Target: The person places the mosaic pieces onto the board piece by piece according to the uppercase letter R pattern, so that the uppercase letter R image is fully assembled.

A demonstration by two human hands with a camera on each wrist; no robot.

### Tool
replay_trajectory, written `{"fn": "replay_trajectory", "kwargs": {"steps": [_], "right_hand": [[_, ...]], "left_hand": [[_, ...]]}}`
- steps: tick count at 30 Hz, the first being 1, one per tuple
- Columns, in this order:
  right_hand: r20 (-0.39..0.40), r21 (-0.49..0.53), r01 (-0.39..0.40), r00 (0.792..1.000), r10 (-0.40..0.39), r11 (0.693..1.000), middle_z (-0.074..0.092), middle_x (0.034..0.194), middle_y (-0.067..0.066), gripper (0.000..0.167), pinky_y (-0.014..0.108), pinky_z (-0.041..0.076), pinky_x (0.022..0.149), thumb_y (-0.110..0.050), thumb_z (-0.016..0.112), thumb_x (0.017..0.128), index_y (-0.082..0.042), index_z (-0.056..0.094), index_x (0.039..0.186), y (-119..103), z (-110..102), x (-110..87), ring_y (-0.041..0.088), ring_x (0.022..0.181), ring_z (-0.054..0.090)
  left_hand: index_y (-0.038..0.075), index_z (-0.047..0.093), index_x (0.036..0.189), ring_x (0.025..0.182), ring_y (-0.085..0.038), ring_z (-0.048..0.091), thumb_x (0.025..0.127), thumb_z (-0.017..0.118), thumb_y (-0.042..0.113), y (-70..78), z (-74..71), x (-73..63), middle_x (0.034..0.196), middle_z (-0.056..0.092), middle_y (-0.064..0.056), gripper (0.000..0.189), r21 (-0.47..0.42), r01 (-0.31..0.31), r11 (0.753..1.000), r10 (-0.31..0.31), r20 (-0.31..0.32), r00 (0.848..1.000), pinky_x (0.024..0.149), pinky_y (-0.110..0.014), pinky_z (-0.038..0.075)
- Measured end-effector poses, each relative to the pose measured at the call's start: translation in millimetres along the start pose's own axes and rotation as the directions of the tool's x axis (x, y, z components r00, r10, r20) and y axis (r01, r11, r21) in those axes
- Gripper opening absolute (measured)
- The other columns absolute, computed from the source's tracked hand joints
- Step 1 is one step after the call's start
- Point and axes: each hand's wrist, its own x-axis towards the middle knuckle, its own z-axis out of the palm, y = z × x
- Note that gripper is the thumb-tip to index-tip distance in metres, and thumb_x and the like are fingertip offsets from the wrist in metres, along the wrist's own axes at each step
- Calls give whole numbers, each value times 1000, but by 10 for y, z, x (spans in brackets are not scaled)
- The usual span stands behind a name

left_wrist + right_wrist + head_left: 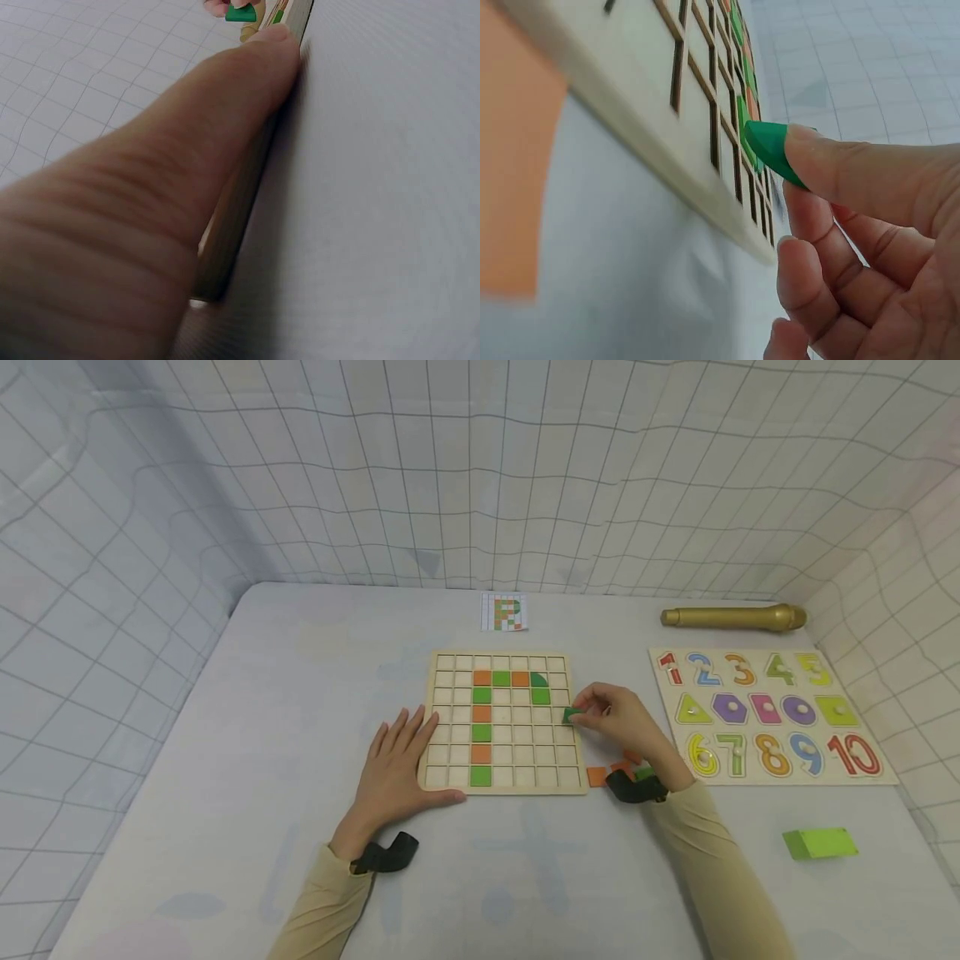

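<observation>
A wooden grid board (pixel 522 735) lies on the white table, with orange and green tiles set in some of its squares. One dark green tile (pixel 538 679) with a rounded corner sits near the board's upper right. My left hand (pixel 393 768) rests flat at the board's lower left corner, fingers spread along the left edge and thumb along the front edge. Between thumb and forefinger my right hand (pixel 618 718) pinches a dark green tile (pixel 769 146) with a curved edge, held above the board's right side. In the left wrist view the thumb (pixel 247 75) covers much of the board.
Loose orange tiles (pixel 596 777) and a green one lie under the right wrist. A number-and-shape puzzle board (pixel 772 718), a gold microphone (pixel 735 618) and a green block (pixel 821 843) are at the right. Behind the grid board lies a small pattern card (pixel 504 612).
</observation>
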Motion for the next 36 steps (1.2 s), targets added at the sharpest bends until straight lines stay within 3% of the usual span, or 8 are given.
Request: {"fn": "replay_trajectory", "kwargs": {"steps": [6,14,23,36], "right_hand": [[-22,44,-59,998,60,997,63,79,3,15,26,43,55,-17,76,82,-7,67,89,-78,138,93,19,65,55],[-17,24,-71,997,72,997,65,76,2,16,31,46,63,-17,77,81,-6,69,89,-151,257,175,19,67,58],[-22,-55,-93,996,92,994,68,78,0,13,32,46,66,-19,72,86,-6,73,88,-199,286,218,17,73,60],[-26,-173,-114,994,111,978,65,72,-4,13,30,43,59,-24,73,85,-11,73,86,-269,340,245,14,66,58]], "left_hand": [[11,26,151,142,-30,8,64,71,69,15,-6,4,156,18,-10,114,-2,9,1000,-9,17,1000,113,-47,3],[10,26,151,142,-30,9,64,71,68,26,-15,8,156,19,-10,114,-4,9,1000,-8,13,1000,112,-48,4],[10,26,151,142,-30,9,64,71,68,15,-13,4,156,19,-11,114,-4,6,1000,-6,10,1000,112,-47,3],[13,23,152,143,-27,5,65,70,70,-14,3,10,157,16,-7,114,-17,17,1000,-16,33,999,113,-45,0]]}}
